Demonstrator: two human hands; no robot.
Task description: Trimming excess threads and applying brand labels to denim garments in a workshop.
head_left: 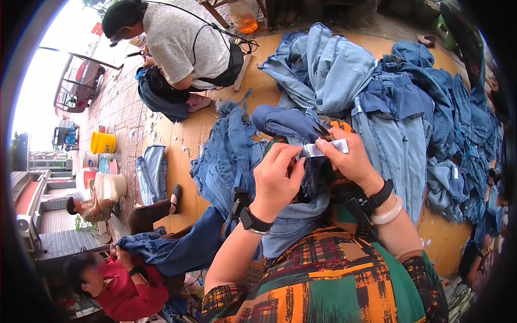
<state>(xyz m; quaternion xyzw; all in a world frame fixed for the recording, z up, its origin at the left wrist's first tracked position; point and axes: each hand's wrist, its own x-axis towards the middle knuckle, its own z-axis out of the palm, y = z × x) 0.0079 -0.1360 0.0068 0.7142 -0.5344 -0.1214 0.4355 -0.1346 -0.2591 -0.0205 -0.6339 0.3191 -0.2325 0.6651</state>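
Observation:
Above my lap a pair of blue jeans (pixel 297 215) lies bunched up. A white printed care label (pixel 338 145) stretches between my hands over the denim. My left hand (pixel 277 175) pinches the label's left end between thumb and fingers. My right hand (pixel 351 159) is closed round dark thread snips (pixel 321 131), whose pointed blades stick out up and to the left. Its thumb also presses on the label. The snips' handles are hidden in the palm. A dark blue folded denim part (pixel 283 123) lies just beyond my left hand.
Heaped jeans (pixel 328 70) cover the tan board (pixel 169 126) ahead, with more piled jeans (pixel 463 140) at right. One person (pixel 183 40) sits at far left with denim; another in red (pixel 132 285) handles jeans at near left. A yellow bucket (pixel 103 142) stands on the paving.

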